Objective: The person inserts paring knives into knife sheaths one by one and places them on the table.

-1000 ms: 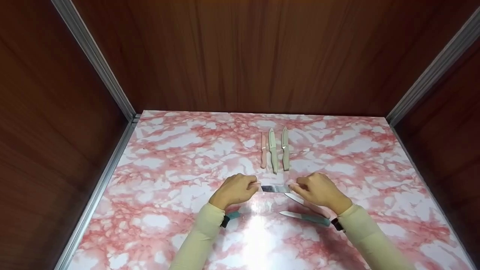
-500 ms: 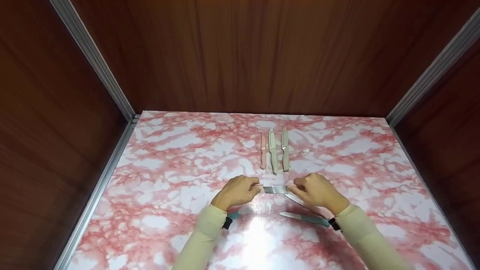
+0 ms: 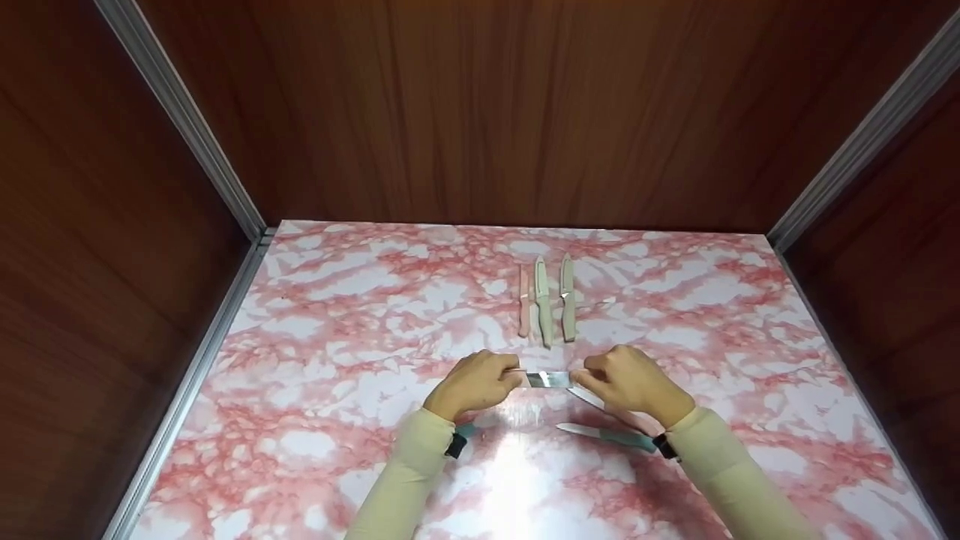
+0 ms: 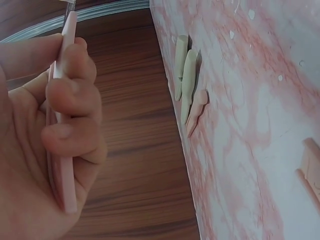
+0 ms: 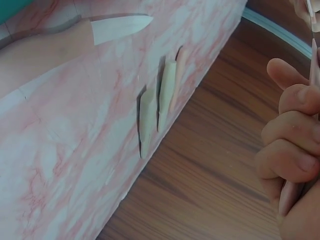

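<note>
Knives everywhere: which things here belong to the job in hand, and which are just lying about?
In the job:
left hand
right hand
held knife, blade showing between them

Lying about, it seems:
slim pink knife farther back
two pale green knives
peach-handled knife, blade bare
teal-handled knife, blade bare
teal piece, mostly hidden

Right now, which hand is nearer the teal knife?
The right hand. In the head view it is a little beyond the teal knife; the left hand is farther away, off to the left.
</note>
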The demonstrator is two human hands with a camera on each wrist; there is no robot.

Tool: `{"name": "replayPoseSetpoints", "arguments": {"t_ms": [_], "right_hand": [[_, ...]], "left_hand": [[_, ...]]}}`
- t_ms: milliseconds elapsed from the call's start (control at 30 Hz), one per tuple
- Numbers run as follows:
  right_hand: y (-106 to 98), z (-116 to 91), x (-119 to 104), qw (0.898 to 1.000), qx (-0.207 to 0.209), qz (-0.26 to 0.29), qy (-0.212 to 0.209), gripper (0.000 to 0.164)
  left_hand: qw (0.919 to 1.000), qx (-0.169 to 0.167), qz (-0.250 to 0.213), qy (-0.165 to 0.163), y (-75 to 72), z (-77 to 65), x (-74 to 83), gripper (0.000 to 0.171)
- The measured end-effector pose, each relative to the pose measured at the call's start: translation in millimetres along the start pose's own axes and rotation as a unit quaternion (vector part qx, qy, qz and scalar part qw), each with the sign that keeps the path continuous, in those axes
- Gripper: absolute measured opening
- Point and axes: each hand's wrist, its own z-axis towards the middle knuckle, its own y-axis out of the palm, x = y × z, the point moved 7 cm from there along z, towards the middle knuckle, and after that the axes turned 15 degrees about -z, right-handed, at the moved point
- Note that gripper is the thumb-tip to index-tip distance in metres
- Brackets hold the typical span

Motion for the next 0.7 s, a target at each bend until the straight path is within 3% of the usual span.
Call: {"name": "replayPoseSetpoints", "arguments": {"t_ms": [700], "right_hand": [[-1.5,4.9,-8.6,1.0,0.0,0.011,-0.019,0.042]], "left_hand": [[0.9999,0.006,-0.008,0.009,6.4,1.8,6.7,0.029]]}}
